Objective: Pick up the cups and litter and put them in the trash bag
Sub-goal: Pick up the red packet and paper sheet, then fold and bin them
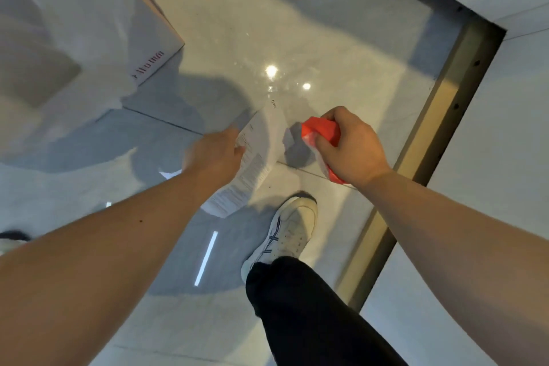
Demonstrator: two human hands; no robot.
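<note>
Glossy pale floor tiles [341, 38] fill the view, with dark grout lines and bright ceiling lights mirrored in them. Nearest, below both hands, a leg in black trousers [303, 315] steps forward and ends in a white sneaker [289, 233] planted on the tile, just under the gap between the hands. A thin bright reflected strip lies on the floor left of the shoe.

Both bare forearms reach forward from the lower corners. The left hand [215, 151] is closed in a pinch on a printed paper sheet [252, 163], gripping its left edge; the sheet hangs off the floor, slanting from below the hand up past its fingertips toward the right hand. The right hand [347, 148] is curled tight around a red cup [322, 134], crushed and angular, with its pale inside showing under the fingers; it too is held clear of the floor and casts a shadow on the tile just left of it. Paper and cup are near each other but not touching.

Right of the right hand a dark metal strip [430, 140] with screw heads runs diagonally, edging a pale panel beyond it. Far up and left of the left hand sits a white cardboard box [154, 50] with red lettering, partly covered by a blurred whitish bag [68, 9]; whether that is the trash bag is unclear.
</note>
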